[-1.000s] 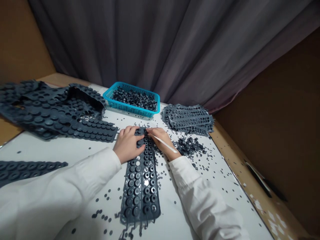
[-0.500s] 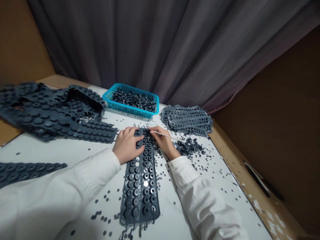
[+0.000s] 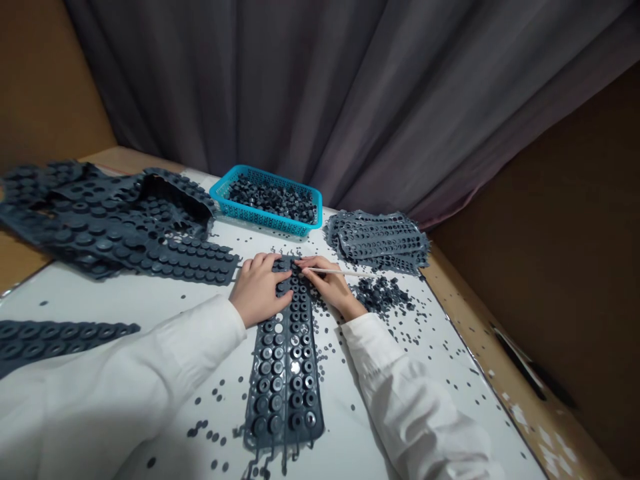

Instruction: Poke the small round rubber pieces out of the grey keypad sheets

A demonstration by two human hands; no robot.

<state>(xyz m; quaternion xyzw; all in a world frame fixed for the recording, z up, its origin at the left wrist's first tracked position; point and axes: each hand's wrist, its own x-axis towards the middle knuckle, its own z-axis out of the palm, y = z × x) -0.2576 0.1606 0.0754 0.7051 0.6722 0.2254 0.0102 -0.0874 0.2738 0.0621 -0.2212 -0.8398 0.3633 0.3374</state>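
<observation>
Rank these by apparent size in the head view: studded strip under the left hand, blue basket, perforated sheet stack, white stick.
Largest to smallest:
1. Studded strip, helped by being nearer the camera.
2. Blue basket and perforated sheet stack: too alike to rank.
3. White stick.

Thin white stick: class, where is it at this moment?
In the head view, the thin white stick is in the right hand, by the far end of the dark studded strip, its free end pointing right.
</observation>
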